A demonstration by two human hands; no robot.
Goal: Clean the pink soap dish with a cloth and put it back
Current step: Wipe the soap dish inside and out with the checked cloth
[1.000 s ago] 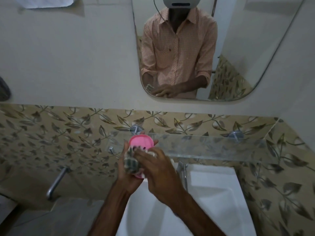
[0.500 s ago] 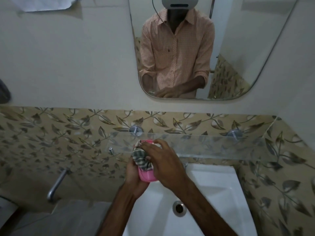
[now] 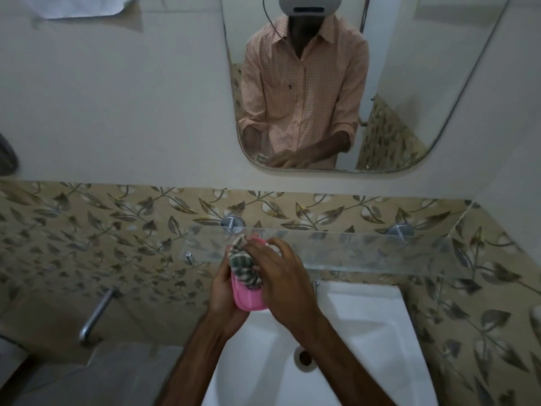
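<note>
I hold the pink soap dish point(image 3: 247, 298) upright over the white basin, just in front of the glass shelf point(image 3: 366, 250). My left hand point(image 3: 224, 291) grips it from the left side and from behind. A striped grey-and-white cloth point(image 3: 244, 266) is pressed against the dish's upper part by my right hand point(image 3: 281, 279), whose fingers curl over the dish's top edge. The dish's upper half is mostly hidden by cloth and fingers.
A white washbasin point(image 3: 366, 326) with its drain point(image 3: 304, 358) lies below my hands. A metal tap point(image 3: 96, 312) juts from the leaf-patterned tiles at left. A mirror point(image 3: 409, 83) hangs above the shelf. The tiled side wall closes in on the right.
The cloth and my right hand have slid from the middle of the dish up toward its top edge, uncovering the dish's lower pink part. Both hands stay in front of the shelf.
</note>
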